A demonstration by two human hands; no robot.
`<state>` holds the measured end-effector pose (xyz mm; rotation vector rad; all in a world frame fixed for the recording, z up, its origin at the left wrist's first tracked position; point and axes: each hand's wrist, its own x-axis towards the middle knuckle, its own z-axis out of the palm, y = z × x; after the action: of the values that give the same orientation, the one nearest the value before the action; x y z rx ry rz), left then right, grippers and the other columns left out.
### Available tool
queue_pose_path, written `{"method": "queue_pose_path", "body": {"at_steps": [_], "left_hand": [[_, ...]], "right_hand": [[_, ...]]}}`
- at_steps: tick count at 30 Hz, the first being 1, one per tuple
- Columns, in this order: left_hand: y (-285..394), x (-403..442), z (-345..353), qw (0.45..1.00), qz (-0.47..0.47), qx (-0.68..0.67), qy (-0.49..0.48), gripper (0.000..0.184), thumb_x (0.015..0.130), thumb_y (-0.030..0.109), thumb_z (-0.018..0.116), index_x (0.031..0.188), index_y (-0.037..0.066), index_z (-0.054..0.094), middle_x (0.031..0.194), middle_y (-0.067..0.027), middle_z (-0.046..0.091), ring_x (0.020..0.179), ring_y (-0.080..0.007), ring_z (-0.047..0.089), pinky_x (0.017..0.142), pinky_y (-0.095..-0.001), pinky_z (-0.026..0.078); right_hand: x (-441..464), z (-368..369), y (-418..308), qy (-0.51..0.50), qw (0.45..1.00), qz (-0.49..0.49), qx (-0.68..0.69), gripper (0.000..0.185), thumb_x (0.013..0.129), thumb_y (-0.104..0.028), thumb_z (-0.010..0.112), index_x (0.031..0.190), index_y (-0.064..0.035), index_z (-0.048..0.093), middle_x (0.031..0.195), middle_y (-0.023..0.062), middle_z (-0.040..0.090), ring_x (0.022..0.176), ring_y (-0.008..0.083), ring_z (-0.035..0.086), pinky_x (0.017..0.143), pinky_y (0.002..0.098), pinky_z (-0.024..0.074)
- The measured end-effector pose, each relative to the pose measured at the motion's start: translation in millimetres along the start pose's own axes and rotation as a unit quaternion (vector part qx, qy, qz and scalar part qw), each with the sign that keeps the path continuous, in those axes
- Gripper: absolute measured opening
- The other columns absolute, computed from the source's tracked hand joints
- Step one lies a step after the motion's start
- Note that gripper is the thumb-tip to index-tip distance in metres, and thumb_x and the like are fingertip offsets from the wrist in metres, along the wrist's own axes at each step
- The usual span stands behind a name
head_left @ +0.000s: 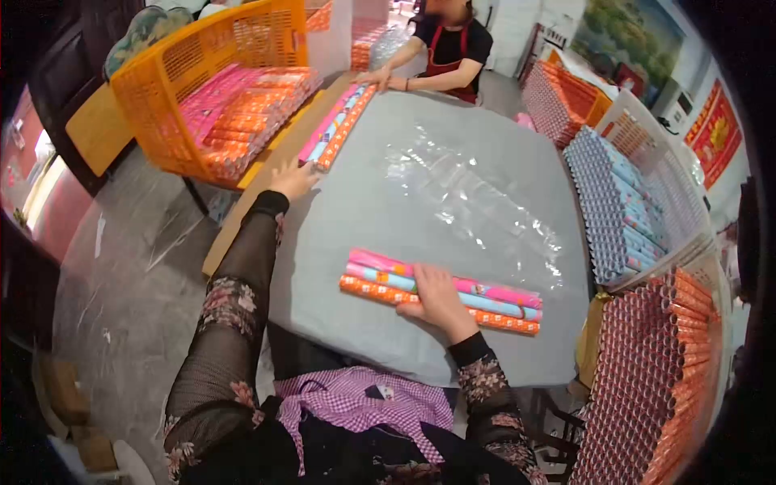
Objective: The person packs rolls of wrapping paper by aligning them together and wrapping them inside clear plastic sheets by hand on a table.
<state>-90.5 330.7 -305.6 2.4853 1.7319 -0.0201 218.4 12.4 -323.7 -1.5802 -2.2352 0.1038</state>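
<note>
Pink, light blue and orange patterned wrapping paper rolls (493, 309) lie side by side across the near part of the grey-covered table (347, 218). My right hand (436, 297) is laid over their middle, its fingers across the rolls and thumb on the near side. At the table's left edge, my left hand (293, 179) is open with fingers stretched toward the near end of a second set of rolls (333, 133) in the same colours. It looks to touch that end, though the exact contact is hard to see. A co-worker's hands (380, 78) are at the far end.
Transparent plastic film (477, 202) lies across the middle of the table. An orange crate (162, 105) with pink and orange rolls stands at the left. White crates (687, 178) on the right hold stacked blue rolls (618, 202) and orange rolls (647, 380). A co-worker (449, 48) stands opposite.
</note>
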Motion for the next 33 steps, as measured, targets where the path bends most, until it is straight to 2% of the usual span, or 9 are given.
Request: {"method": "queue_pose_path", "body": {"at_steps": [5, 7, 9, 15, 17, 18, 21, 27, 33], "left_hand": [[31, 15, 1, 0.996, -0.038, -0.058, 0.054, 0.067, 0.091, 0.058, 0.052, 0.145, 0.019, 0.041, 0.154, -0.0239, 0.026, 0.137, -0.0569, 0.023, 0.109, -0.0655, 0.022], [44, 31, -1, 0.975, -0.022, -0.091, 0.199, 0.068, 0.091, 0.056, 0.053, 0.145, 0.016, 0.038, 0.152, -0.0259, 0.028, 0.135, -0.0548, 0.027, 0.108, -0.0652, 0.023], [57, 51, -13, 0.980, -0.013, -0.078, 0.184, 0.077, 0.089, 0.058, 0.055, 0.147, 0.013, 0.033, 0.152, -0.0282, 0.026, 0.136, -0.0578, 0.024, 0.108, -0.0658, 0.022], [81, 128, -5, 0.989, -0.032, -0.047, 0.137, 0.079, 0.086, 0.059, 0.056, 0.150, 0.022, 0.030, 0.153, -0.0282, 0.022, 0.132, -0.0643, 0.023, 0.105, -0.0692, 0.022], [88, 135, -5, 0.994, -0.074, -0.039, 0.070, 0.077, 0.086, 0.058, 0.056, 0.151, 0.028, 0.029, 0.156, -0.0243, 0.018, 0.126, -0.0623, 0.032, 0.104, -0.0668, 0.026], [85, 142, 6, 0.991, -0.095, 0.010, 0.096, 0.071, 0.087, 0.055, 0.053, 0.150, 0.032, 0.030, 0.155, -0.0229, 0.021, 0.122, -0.0622, 0.037, 0.103, -0.0652, 0.028], [73, 158, 12, 0.990, -0.089, 0.002, 0.109, 0.068, 0.088, 0.051, 0.050, 0.150, 0.032, 0.031, 0.154, -0.0221, 0.023, 0.121, -0.0597, 0.041, 0.100, -0.0651, 0.030], [57, 134, 17, 0.990, -0.079, 0.026, 0.114, 0.062, 0.090, 0.050, 0.048, 0.147, 0.032, 0.033, 0.154, -0.0182, 0.025, 0.123, -0.0546, 0.042, 0.100, -0.0642, 0.032], [54, 65, 23, 0.989, -0.033, 0.045, 0.135, 0.058, 0.092, 0.046, 0.051, 0.146, 0.032, 0.035, 0.153, -0.0170, 0.028, 0.119, -0.0504, 0.047, 0.097, -0.0622, 0.036]], "right_hand": [[4, -9, -4, -0.038, 0.999, 0.006, 0.000, 0.087, 0.068, -0.050, 0.076, 0.130, 0.0036, 0.045, 0.121, 0.0205, 0.055, 0.114, 0.0374, 0.051, 0.097, 0.0449, 0.0396], [5, -11, -8, -0.019, 1.000, -0.006, -0.006, 0.085, 0.068, -0.047, 0.076, 0.129, 0.0047, 0.046, 0.118, 0.0179, 0.055, 0.113, 0.0341, 0.051, 0.095, 0.0434, 0.0401], [7, -12, -8, -0.025, 1.000, 0.006, 0.006, 0.085, 0.067, -0.045, 0.077, 0.129, 0.0048, 0.046, 0.118, 0.0177, 0.054, 0.113, 0.0336, 0.050, 0.096, 0.0437, 0.0394], [15, -22, -9, -0.072, 0.995, 0.048, 0.046, 0.088, 0.065, -0.042, 0.080, 0.130, 0.0042, 0.044, 0.124, 0.0190, 0.052, 0.115, 0.0363, 0.048, 0.101, 0.0454, 0.0374], [17, -23, -10, -0.089, 0.993, 0.057, 0.053, 0.089, 0.064, -0.040, 0.081, 0.131, 0.0049, 0.043, 0.124, 0.0191, 0.051, 0.116, 0.0367, 0.048, 0.102, 0.0464, 0.0366], [18, -23, -9, -0.090, 0.993, 0.057, 0.055, 0.090, 0.063, -0.040, 0.081, 0.131, 0.0051, 0.043, 0.124, 0.0192, 0.051, 0.116, 0.0367, 0.047, 0.102, 0.0469, 0.0364], [19, -21, -5, -0.087, 0.993, 0.051, 0.061, 0.091, 0.063, -0.040, 0.081, 0.132, 0.0060, 0.042, 0.124, 0.0195, 0.050, 0.118, 0.0371, 0.046, 0.103, 0.0476, 0.0360], [17, -23, -7, -0.076, 0.995, 0.045, 0.050, 0.088, 0.064, -0.040, 0.080, 0.130, 0.0054, 0.044, 0.124, 0.0196, 0.051, 0.116, 0.0363, 0.048, 0.102, 0.0470, 0.0365], [8, -18, -9, -0.032, 0.999, 0.025, 0.031, 0.086, 0.065, -0.041, 0.080, 0.129, 0.0041, 0.045, 0.122, 0.0188, 0.054, 0.116, 0.0350, 0.049, 0.100, 0.0445, 0.0377]]}}
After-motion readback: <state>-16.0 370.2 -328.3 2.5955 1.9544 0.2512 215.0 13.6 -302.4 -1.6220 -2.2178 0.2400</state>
